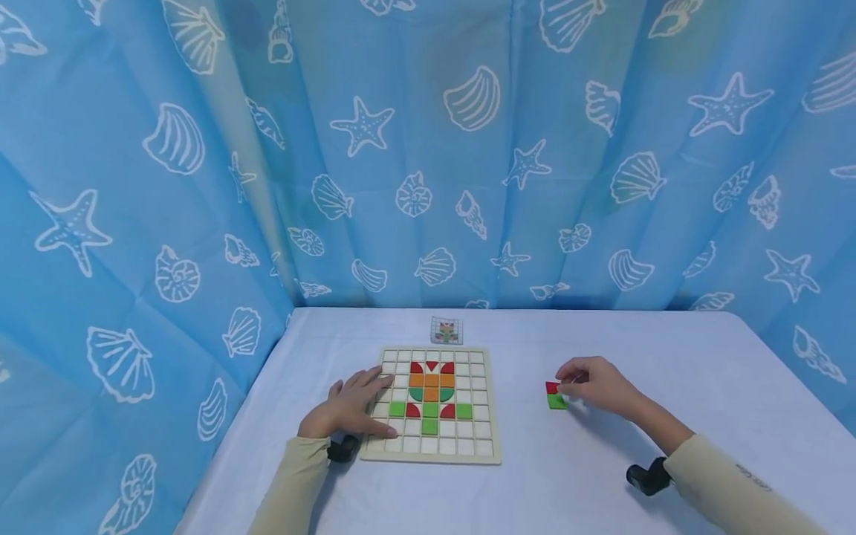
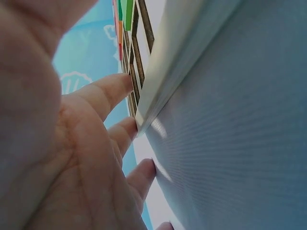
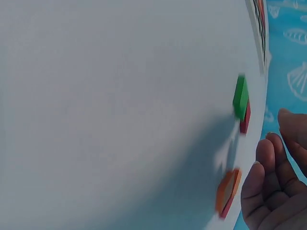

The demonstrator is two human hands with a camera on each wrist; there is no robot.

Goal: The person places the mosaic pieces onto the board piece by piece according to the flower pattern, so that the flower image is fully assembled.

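A cream grid board (image 1: 431,460) lies on the table, its cells holding red, orange and green tiles in a flower pattern. My left hand (image 1: 354,406) spreads its fingers over the board's left edge; in the left wrist view two fingertips touch the frame (image 2: 156,91). To the right of the board, my right hand (image 1: 597,383) hovers beside a red tile (image 1: 551,387) and a green tile (image 1: 556,402) on the table. The right wrist view shows bent fingers with nothing between them and the thumb, plus an orange tile (image 3: 227,190) near the hand.
A small pattern card (image 1: 446,331) lies behind the board. The white tablecloth (image 1: 535,490) covers the table, and a blue curtain (image 1: 428,148) with shell prints hangs along its back and left side. Black wrist cameras (image 1: 649,477) sit under both wrists.
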